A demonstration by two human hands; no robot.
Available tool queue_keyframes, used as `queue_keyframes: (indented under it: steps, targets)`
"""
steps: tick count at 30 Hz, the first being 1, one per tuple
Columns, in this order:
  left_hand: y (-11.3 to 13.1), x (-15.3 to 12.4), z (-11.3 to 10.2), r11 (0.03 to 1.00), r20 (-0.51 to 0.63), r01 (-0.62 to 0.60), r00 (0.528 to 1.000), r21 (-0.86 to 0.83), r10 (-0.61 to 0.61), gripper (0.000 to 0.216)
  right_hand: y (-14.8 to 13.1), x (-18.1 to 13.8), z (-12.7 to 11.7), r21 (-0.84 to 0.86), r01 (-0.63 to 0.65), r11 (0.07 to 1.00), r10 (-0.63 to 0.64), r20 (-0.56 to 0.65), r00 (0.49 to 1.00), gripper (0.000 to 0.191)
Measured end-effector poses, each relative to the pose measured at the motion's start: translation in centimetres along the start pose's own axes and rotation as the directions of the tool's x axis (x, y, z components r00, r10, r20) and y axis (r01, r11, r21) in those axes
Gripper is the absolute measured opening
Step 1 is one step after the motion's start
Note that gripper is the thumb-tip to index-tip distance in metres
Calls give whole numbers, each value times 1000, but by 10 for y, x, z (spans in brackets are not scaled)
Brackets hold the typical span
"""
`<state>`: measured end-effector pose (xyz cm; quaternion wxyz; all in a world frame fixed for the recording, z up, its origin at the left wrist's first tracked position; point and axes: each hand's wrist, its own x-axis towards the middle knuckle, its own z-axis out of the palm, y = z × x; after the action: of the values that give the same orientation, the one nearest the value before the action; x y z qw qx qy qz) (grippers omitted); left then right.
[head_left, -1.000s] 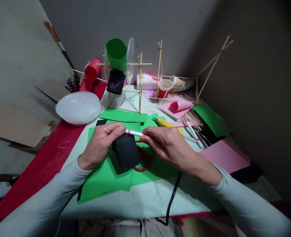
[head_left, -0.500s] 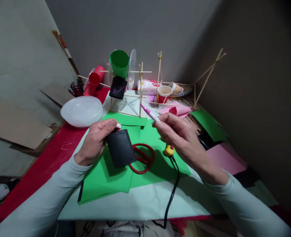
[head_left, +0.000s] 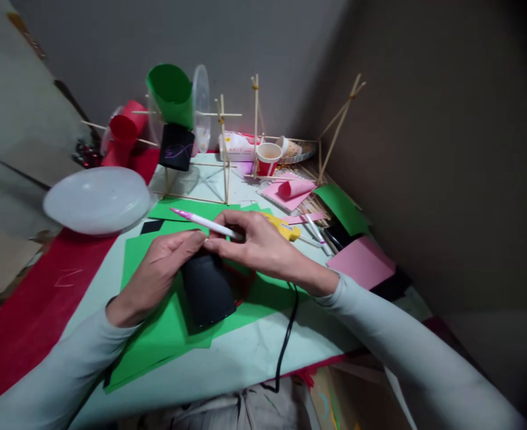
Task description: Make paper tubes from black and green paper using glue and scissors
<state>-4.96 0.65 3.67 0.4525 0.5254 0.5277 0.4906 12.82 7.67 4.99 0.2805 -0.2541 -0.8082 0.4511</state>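
Note:
My left hand [head_left: 158,269] is closed on the rim of a black rolled-paper tube [head_left: 207,292], which hangs tilted over the sheets. Between the fingers of my right hand [head_left: 263,245] lies a white marker [head_left: 212,224], its pink tip pointing left. The right fingertips meet the left thumb at the tube's top edge; whatever small thing is pinched there is mostly hidden. Below lie green paper sheets [head_left: 156,340]. Red scissors handles [head_left: 246,286] show partly behind the tube. A yellow glue gun [head_left: 285,228] is just beyond my right hand.
Stick frames [head_left: 226,149] stand at the back, one bearing a green paper cup [head_left: 171,95]. A translucent plastic bowl [head_left: 97,200] sits left. A red paper cup [head_left: 268,158], pink paper [head_left: 361,263] and pens [head_left: 317,233] are right. A black cord [head_left: 285,343] crosses the front edge.
My right hand has come left and down to meet my left hand. The marker now lies flatter in its fingers. The view has swung to the right.

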Motion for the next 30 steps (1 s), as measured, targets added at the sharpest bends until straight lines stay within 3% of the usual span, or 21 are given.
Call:
queue_keyframes:
  steps: [4,6,7,8,9,12,15,17,20,22,23,24,26,27,30]
  targets:
    - [-1,2,0,998,-36,61,997,-18,-61,48,-1,1,-8,-83,-21,996,23,23,999,24]
    - [0,3,-1,998,-71,61,996,-14,-62,53,-1,1,-24,-281,-59,958,53,-29,998,24]
    - [0,3,-3,998,-71,60,996,-23,-61,55,1,0,-36,-414,-99,905,73,-77,994,25]
    - [0,3,-5,997,-53,66,996,-45,-69,56,4,-2,-48,-588,-164,792,90,-153,984,28]
    - [0,3,-8,994,-26,80,996,-77,-82,55,9,-5,-61,-645,-228,729,109,-220,969,23]
    - [1,2,-19,974,34,141,990,-175,-137,46,32,-15,-92,-706,-407,580,172,-382,908,18]
    - [4,-2,-29,949,30,217,976,-229,-216,37,55,-24,-102,-709,-522,474,213,-482,850,9]
    - [7,-2,-34,940,53,247,969,-237,-241,36,60,-25,-100,-706,-530,470,205,-497,843,17]
    - [7,1,-40,973,157,171,977,-155,-147,32,49,-24,-93,-699,-476,534,147,-478,866,42]
    - [6,5,-44,990,238,102,968,-94,-77,27,35,-24,-84,-597,-373,710,99,-440,892,43]
    - [5,7,-46,994,273,84,960,-74,-61,24,28,-25,-78,-400,-252,881,64,-427,902,35]
    - [4,8,-48,995,302,80,951,-63,-58,23,21,-27,-70,-136,-122,983,59,-396,916,24]
    - [4,10,-50,994,344,87,937,-59,-62,21,12,-33,-52,255,13,967,67,-302,951,13]
    - [4,11,-50,994,347,89,936,-61,-62,21,10,-37,-42,364,59,930,26,-225,974,21]
    - [4,13,-49,995,336,76,941,-69,-49,22,7,-48,-16,445,161,881,-126,-108,986,57]
